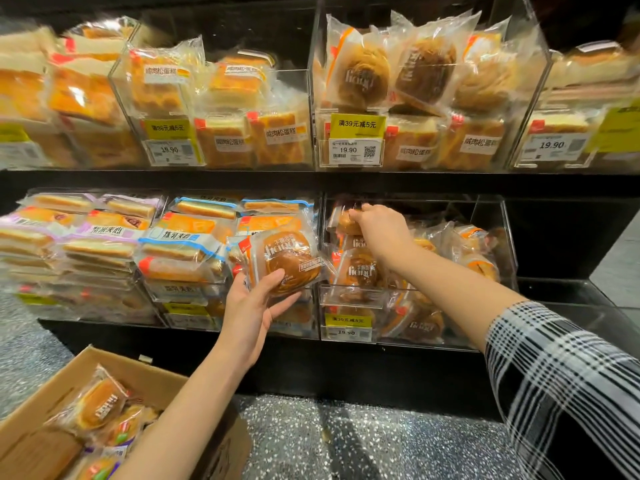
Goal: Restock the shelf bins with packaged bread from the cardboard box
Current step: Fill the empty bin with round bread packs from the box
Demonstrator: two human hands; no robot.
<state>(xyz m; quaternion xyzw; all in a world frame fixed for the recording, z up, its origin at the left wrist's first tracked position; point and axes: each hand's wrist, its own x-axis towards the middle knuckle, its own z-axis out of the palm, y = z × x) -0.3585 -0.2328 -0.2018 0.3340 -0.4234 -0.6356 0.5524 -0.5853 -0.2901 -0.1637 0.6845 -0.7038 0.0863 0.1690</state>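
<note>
The shelf carries two rows of clear bins. The lower-right bin is the one your right grip is reaching into; it holds round buns in film wrappers, heaped towards its front and sparser behind and to the right of that grip. The cardboard box stands on the floor below and behind your left forearm, open, with more wrapped buns inside.

Your left grip cradles one packaged bun, thumb across the front of the wrapper and fingers curled beneath it, held just left of the target bin's front wall. Your right grip is closed round a second bun pack, knuckles up, at the bin's back-left corner; whether that pack is already resting on the stock beneath cannot be told.

Handling assessment: these packs look light and soft, and the bread will likely crush under a hard squeeze. The film appears glossy and may slide between fingers. Take hold across the broad faces, supporting from underneath, rather than by the crimped edge. Stacked packs may slip forward; seat each one flat.
</note>
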